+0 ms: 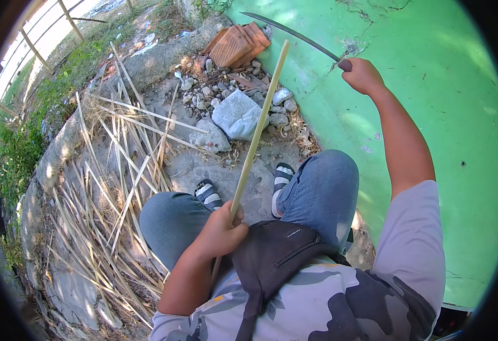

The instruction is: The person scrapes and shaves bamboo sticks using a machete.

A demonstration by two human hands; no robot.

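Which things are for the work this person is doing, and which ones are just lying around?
For the work:
long pale strip, in the left hand
curved blade, its handle in the right hand
loose strips on the ground, probably, as they look similar

Just lying about, it seems:
orange blocks
big pale rock
small stones

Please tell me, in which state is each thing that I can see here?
Left hand: closed around the pale strip
Pale strip: held, tilted
Right hand: closed around the knife
Knife: curved blade bare
Loose strips: heaped, crossing each other
Bag: zip appears closed
Sandals: worn
Green floor: cracked in places
Terracotta blocks: lying together
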